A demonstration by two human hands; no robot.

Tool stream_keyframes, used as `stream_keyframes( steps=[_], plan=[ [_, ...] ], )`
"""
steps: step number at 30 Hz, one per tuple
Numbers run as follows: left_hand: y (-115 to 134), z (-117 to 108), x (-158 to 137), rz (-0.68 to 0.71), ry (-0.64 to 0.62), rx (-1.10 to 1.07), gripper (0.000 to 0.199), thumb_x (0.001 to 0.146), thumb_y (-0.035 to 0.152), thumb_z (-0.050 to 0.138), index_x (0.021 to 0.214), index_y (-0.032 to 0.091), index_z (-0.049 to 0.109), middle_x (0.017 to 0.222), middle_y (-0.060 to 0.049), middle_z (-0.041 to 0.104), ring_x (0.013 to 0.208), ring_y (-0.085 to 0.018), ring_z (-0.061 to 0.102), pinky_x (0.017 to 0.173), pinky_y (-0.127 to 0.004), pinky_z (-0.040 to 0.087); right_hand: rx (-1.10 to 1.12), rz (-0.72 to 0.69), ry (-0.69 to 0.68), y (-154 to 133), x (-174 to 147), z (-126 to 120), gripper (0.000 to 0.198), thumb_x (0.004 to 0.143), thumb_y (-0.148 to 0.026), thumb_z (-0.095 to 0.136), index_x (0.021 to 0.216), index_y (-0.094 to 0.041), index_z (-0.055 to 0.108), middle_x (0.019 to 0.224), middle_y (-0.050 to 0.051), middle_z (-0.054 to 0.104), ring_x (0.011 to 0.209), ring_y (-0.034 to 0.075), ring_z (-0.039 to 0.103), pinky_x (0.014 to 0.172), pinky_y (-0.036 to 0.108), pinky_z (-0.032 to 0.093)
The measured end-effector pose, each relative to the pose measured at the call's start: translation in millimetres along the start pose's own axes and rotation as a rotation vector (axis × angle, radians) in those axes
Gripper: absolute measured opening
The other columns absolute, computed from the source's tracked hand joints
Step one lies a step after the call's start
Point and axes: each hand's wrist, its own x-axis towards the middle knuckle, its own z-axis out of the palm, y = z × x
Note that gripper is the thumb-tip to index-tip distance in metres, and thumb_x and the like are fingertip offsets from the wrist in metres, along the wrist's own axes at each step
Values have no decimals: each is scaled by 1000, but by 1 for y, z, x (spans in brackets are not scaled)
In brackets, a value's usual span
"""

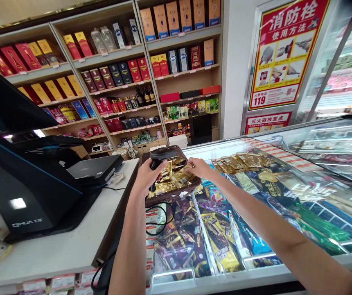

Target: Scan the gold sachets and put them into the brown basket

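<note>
My left hand (147,175) is wrapped round the handle of a black barcode scanner (164,153), whose head sits over a brown woven basket (167,198). Small gold packets (172,179) fill this basket. At its right side my right hand (199,167) has its fingers pinched on one of the gold packets (187,172), partly hidden by the fingertips. A row of similar gold packets (240,162) lies overlapping on the freezer's glass top, to the right of the basket. A black cable (163,224) loops on the glass below the basket.
A glass-topped freezer (286,266) with wrapped ice creams spans the front and right. On the left, a white counter (80,246) bears a black checkout terminal (31,184) and a dark flat device (93,168). Shelves (114,88) of boxed goods stand behind.
</note>
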Motion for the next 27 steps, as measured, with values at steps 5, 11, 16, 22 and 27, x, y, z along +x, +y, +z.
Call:
stream_keyframes(
  steps=[5, 11, 16, 22, 27],
  plan=[
    [0, 12, 4, 5, 30, -22, 51, 67, 66, 74, 81, 21, 56, 59, 3, 57, 51, -14, 52, 52, -25, 37, 394, 305, 40, 37, -20, -37, 29, 75, -24, 73, 101, -20, 59, 89, 2, 65, 64, 13, 58, 55, 22, 42],
    [1, 29, 6, -13, 4, -44, 53, 64, 66, 76, 81, 19, 58, 61, 1, 58, 55, -15, 54, 52, -25, 41, 441, 364, -65, 59, -25, -78, 23, 76, -12, 66, 99, -15, 64, 94, 8, 68, 69, 16, 63, 52, 20, 45],
    [9, 41, 0, -3, -21, -73, 55, 61, 66, 77, 80, 18, 58, 59, 2, 55, 53, -14, 53, 50, -24, 40, 392, 383, -47, 63, -28, -94, 23, 82, -10, 58, 103, -14, 64, 97, 9, 69, 75, 18, 66, 54, 20, 47],
    [8, 57, -2, 16, -68, -40, 52, 64, 63, 76, 81, 18, 58, 62, 2, 54, 53, -13, 53, 49, -24, 40, 411, 416, 13, 71, -27, -96, 24, 83, -12, 59, 106, -14, 65, 102, 9, 70, 80, 17, 66, 56, 19, 48],
    [15, 65, -9, 40, -103, -15, 47, 68, 60, 75, 82, 18, 58, 61, 3, 53, 52, -12, 52, 48, -23, 37, 479, 410, 50, 81, -22, -94, 25, 82, -11, 59, 107, -13, 66, 104, 10, 69, 81, 19, 66, 55, 21, 50]
  ],
)
